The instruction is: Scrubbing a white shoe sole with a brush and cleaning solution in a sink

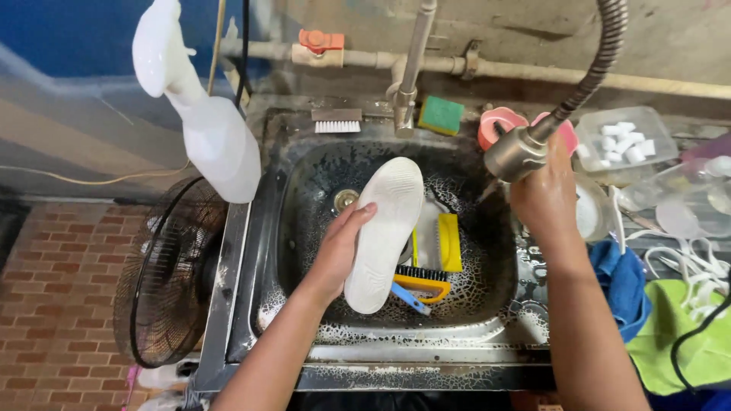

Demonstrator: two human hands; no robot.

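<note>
White shoe point(384, 232), sole up, sits gripped in the left hand point(339, 247) over the sink point(304, 183); right hand point(544, 190) clasps the spray faucet head point(518, 154)

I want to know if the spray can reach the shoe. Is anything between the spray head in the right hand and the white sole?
Nothing visible does. The right hand holds the metal spray head above the sink's right side; the left hand grips the white shoe's left edge, leaving its sole bare toward the nozzle.

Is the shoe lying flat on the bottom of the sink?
No, the left hand holds the white shoe up, sole upward, above the brushes.
</note>
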